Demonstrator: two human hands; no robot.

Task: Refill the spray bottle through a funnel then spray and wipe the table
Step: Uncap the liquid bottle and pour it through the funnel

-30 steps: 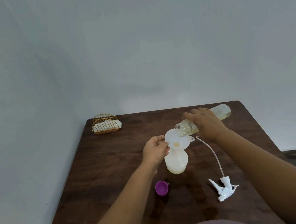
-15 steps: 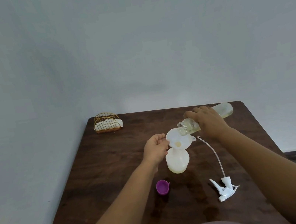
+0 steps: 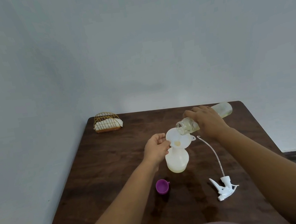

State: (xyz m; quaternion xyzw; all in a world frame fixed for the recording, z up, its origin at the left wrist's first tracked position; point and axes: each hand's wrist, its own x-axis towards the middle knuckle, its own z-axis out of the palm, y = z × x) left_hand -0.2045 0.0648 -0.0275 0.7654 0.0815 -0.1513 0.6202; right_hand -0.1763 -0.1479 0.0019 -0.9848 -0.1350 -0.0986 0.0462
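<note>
A white spray bottle stands open in the middle of the dark wooden table, with a white funnel in its neck. My left hand pinches the funnel's left rim. My right hand grips a clear refill bottle of pale yellow liquid, tipped nearly flat with its mouth over the funnel. A little yellow liquid shows in the funnel's throat. The white trigger sprayer head with its long dip tube lies on the table to the right.
A small purple cap sits near the front, left of centre. A gold wire holder with white napkins stands at the back left corner. Pale walls close in behind and to the left; dark floor shows at right.
The refill bottle's mouth has risen slightly and its tilt has eased a little. My left hand stays on the funnel rim.
</note>
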